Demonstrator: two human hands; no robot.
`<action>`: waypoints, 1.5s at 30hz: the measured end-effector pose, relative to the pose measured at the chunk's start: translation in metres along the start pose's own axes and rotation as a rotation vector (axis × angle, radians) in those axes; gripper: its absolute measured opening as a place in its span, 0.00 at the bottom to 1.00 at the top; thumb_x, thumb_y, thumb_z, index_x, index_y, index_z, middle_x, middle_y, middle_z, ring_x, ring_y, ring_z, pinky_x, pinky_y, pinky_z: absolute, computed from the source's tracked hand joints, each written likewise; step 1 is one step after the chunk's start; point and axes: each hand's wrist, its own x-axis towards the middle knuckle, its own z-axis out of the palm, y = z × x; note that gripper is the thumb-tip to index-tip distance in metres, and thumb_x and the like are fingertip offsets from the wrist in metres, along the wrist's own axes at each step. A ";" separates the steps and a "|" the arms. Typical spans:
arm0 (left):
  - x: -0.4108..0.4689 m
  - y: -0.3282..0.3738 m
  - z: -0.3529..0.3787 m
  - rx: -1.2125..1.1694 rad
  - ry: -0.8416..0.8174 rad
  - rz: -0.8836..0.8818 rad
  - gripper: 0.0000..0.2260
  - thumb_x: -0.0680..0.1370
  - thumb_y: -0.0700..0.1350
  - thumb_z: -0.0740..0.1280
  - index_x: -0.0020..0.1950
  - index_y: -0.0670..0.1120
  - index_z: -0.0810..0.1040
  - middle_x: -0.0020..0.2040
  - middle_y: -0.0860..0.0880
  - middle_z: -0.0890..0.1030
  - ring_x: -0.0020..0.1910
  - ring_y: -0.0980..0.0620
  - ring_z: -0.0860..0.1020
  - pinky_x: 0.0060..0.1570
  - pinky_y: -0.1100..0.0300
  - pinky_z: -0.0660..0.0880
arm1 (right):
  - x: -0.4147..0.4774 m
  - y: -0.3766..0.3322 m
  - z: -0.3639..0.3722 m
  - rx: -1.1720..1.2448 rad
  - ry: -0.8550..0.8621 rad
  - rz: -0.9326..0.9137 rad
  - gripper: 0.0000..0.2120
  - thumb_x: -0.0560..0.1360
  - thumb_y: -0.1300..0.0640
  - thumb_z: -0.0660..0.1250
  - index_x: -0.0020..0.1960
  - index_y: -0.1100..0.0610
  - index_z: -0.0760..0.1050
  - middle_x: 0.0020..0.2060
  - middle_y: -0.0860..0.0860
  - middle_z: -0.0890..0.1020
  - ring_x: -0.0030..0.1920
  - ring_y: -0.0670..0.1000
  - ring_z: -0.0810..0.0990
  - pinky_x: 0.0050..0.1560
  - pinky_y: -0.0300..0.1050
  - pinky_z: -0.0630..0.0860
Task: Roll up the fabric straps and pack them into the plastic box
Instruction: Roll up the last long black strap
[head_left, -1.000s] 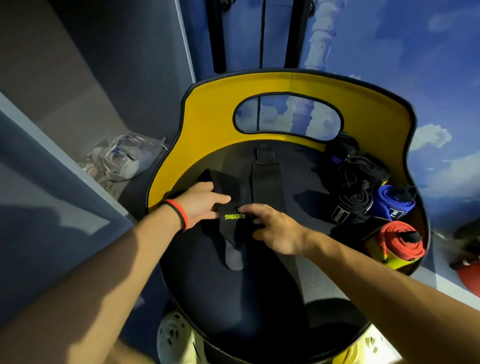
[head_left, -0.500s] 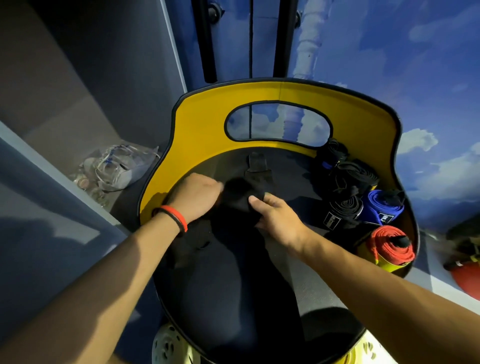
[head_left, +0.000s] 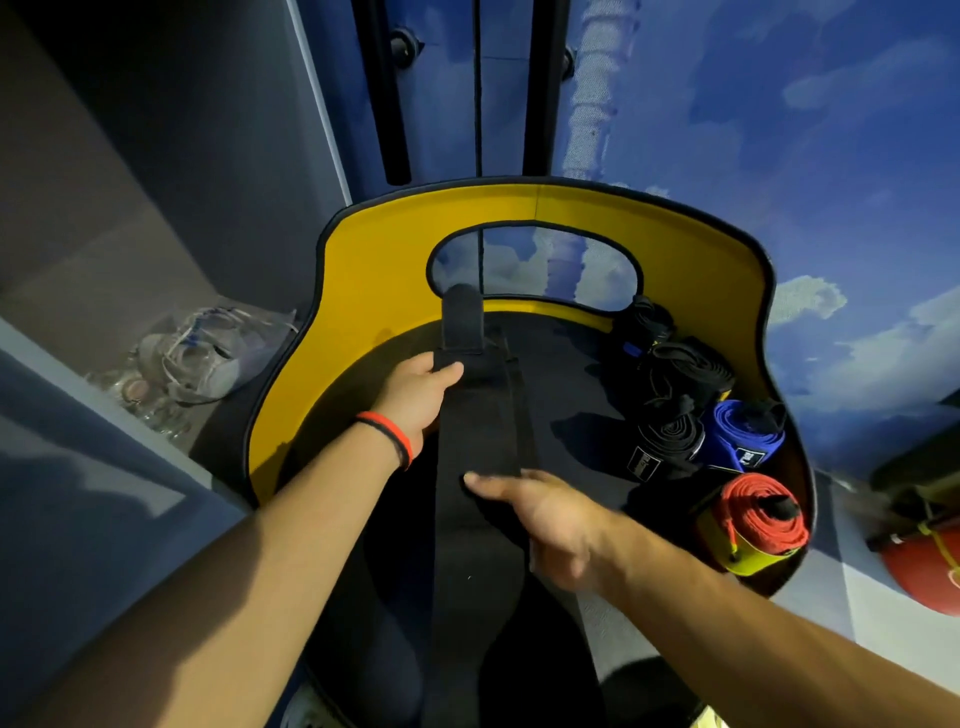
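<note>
Yellow-backed black seat (head_left: 566, 384), cloud wall (head_left: 779, 130) at 12 o'clock, black strap (head_left: 478, 441) lying 12-to-6, left hand (head_left: 415, 395) pinching far end, right hand (head_left: 556, 530) at its middle, grip unclear

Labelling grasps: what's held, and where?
Left hand grips the black strap near its far end; right hand lies on its middle, grip unclear.

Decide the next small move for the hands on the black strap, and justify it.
Probably begin rolling from the far end: the black strap lies flat and unrolled, the left hand grips its far end, the right hand rests on it.
</note>
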 end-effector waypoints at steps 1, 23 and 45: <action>0.006 -0.001 0.002 0.033 0.015 0.006 0.09 0.82 0.45 0.67 0.59 0.47 0.83 0.55 0.47 0.85 0.56 0.46 0.83 0.61 0.44 0.78 | -0.003 0.005 -0.001 0.015 0.013 0.001 0.16 0.78 0.52 0.73 0.63 0.57 0.80 0.55 0.54 0.87 0.57 0.56 0.85 0.63 0.59 0.79; 0.089 -0.024 0.035 0.254 0.027 0.070 0.18 0.76 0.44 0.74 0.65 0.48 0.79 0.58 0.50 0.79 0.57 0.51 0.78 0.57 0.54 0.76 | 0.004 0.018 -0.026 -0.462 0.523 -0.063 0.23 0.85 0.43 0.57 0.75 0.53 0.68 0.71 0.49 0.74 0.70 0.51 0.73 0.69 0.41 0.68; 0.105 -0.014 0.060 0.433 0.057 0.155 0.16 0.80 0.54 0.68 0.45 0.41 0.79 0.41 0.48 0.77 0.43 0.49 0.75 0.43 0.56 0.70 | -0.003 0.007 -0.031 -0.325 0.515 0.067 0.29 0.80 0.48 0.67 0.78 0.54 0.66 0.65 0.50 0.78 0.64 0.51 0.78 0.65 0.45 0.75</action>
